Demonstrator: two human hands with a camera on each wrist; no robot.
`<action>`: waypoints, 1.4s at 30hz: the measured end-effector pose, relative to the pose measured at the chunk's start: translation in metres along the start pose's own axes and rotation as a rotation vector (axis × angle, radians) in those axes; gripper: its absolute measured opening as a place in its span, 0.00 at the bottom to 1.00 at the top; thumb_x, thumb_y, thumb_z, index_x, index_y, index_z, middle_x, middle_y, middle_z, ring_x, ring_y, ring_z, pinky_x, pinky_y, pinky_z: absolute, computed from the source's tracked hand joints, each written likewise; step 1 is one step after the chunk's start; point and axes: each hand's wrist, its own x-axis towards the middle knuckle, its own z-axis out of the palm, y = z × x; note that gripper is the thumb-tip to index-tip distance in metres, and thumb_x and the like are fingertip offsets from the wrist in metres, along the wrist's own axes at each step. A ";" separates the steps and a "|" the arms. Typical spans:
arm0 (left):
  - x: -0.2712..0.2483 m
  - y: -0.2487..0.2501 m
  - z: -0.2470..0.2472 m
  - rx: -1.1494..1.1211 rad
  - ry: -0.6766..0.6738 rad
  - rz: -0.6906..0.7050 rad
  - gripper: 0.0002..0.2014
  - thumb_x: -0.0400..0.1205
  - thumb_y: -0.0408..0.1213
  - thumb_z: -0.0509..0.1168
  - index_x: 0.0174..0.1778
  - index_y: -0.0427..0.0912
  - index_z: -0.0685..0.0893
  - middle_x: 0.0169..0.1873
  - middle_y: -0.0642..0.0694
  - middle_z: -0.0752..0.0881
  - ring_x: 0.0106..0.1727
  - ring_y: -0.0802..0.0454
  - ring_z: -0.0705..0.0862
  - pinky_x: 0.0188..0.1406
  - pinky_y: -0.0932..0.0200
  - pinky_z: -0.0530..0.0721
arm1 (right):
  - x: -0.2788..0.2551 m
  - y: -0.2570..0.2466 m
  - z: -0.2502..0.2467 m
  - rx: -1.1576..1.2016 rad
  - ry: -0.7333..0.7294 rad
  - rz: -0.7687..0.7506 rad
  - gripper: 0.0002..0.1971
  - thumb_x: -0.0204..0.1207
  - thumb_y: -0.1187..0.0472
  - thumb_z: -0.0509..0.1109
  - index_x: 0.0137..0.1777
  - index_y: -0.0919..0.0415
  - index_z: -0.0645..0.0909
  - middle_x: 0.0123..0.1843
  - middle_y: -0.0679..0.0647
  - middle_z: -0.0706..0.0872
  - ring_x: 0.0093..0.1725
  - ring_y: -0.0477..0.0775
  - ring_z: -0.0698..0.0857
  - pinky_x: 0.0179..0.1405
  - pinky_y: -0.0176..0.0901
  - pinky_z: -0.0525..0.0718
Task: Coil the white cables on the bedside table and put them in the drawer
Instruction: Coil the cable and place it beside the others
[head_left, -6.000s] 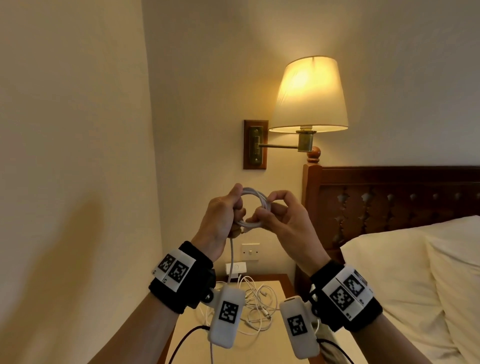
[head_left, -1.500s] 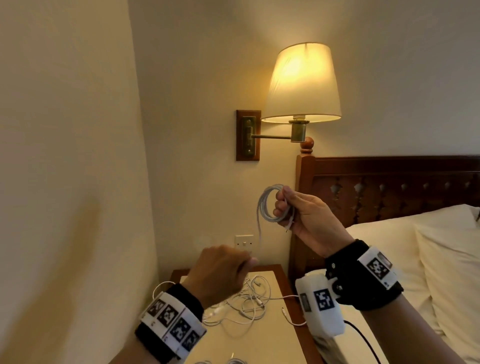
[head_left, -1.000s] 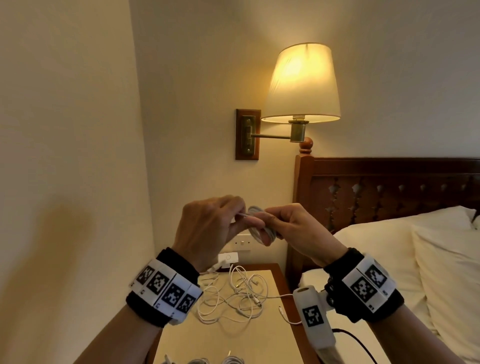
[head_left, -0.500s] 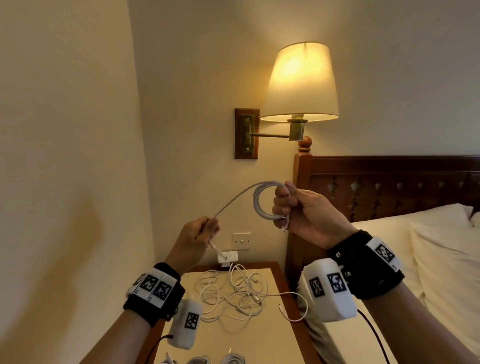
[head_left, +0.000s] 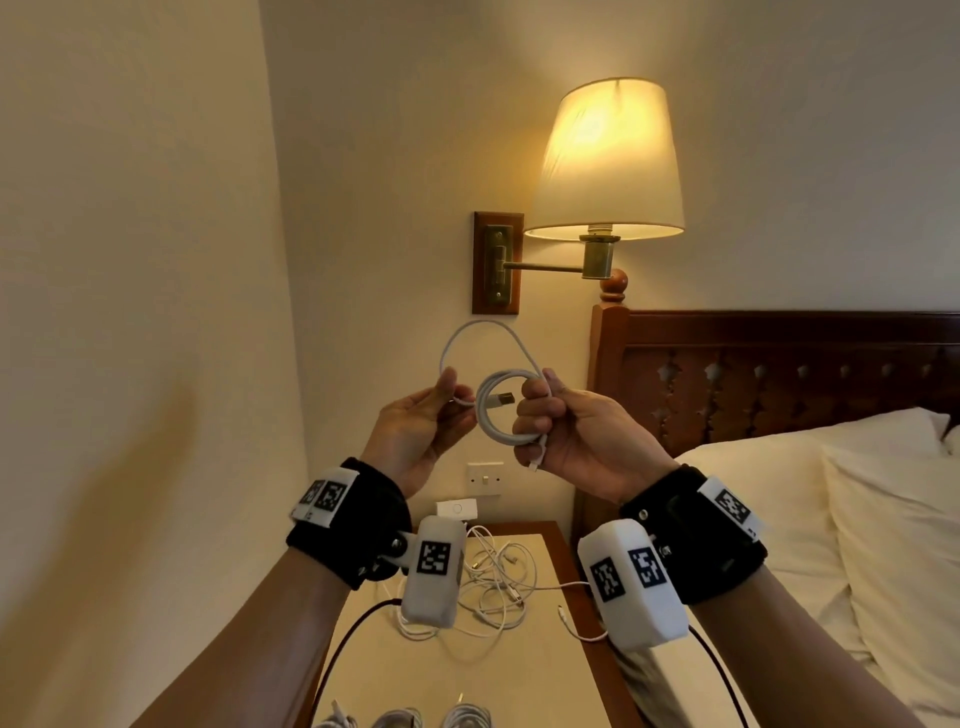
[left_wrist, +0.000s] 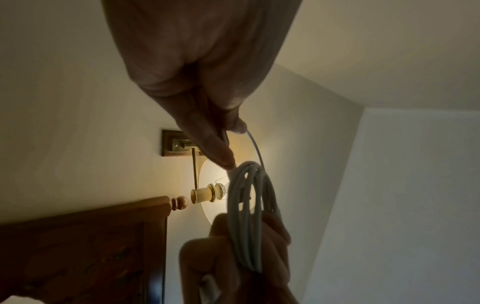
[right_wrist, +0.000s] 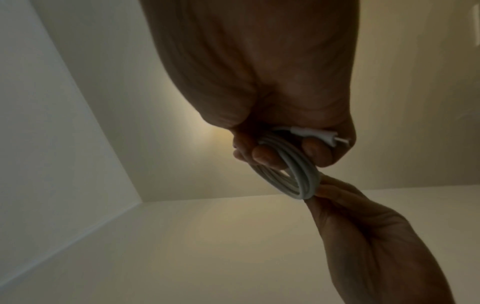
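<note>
At the bottom edge of the head view, three coiled white cables (head_left: 405, 719) lie on the near end of the counter (head_left: 467, 670), cut off by the frame. Farther along the counter a loose tangle of white cables (head_left: 498, 582) sprawls, partly hidden behind the left wrist camera. Above it, held in the air, the right hand (head_left: 566, 431) has its fingers curled tight round a white USB cable (head_left: 493, 410) wound into a small coil, and the left hand (head_left: 421, 421) pinches the free end just behind the USB plug (head_left: 503, 399), which points into the coil's middle — one wide loop arches over both hands.

The right wrist view shows what the head view hides: the cable's other plug (right_wrist: 319, 135) lies clamped under the right fingers (right_wrist: 265, 156). The left wrist view shows the coil edge-on, several turns thick, with the left thumb and forefinger pressed together on the strand; both wrist views are dim.

Beyond stand the wall switch (head_left: 485, 477), the lit wall lamp (head_left: 608, 161), the wooden headboard (head_left: 779, 374) and a pillow (head_left: 893, 545) — the drawer is out of sight.
</note>
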 end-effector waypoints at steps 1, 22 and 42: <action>-0.001 0.000 0.001 -0.015 -0.014 -0.026 0.11 0.80 0.42 0.68 0.43 0.36 0.85 0.32 0.43 0.89 0.32 0.54 0.88 0.32 0.64 0.88 | 0.000 0.000 0.002 0.006 0.001 0.000 0.17 0.87 0.52 0.51 0.40 0.56 0.75 0.27 0.45 0.69 0.30 0.45 0.70 0.34 0.40 0.70; -0.035 -0.008 0.013 0.681 -0.189 0.164 0.08 0.89 0.38 0.55 0.62 0.40 0.72 0.46 0.37 0.88 0.37 0.41 0.91 0.30 0.52 0.89 | 0.016 0.001 -0.001 -0.281 0.164 -0.057 0.18 0.88 0.52 0.53 0.41 0.57 0.77 0.28 0.47 0.69 0.28 0.46 0.71 0.30 0.39 0.70; -0.023 -0.052 -0.037 0.957 -0.313 0.232 0.27 0.81 0.62 0.48 0.24 0.46 0.70 0.21 0.48 0.68 0.27 0.48 0.64 0.34 0.54 0.67 | 0.042 -0.040 0.008 -0.378 0.134 -0.285 0.20 0.90 0.53 0.47 0.41 0.56 0.75 0.29 0.46 0.67 0.30 0.46 0.69 0.32 0.40 0.67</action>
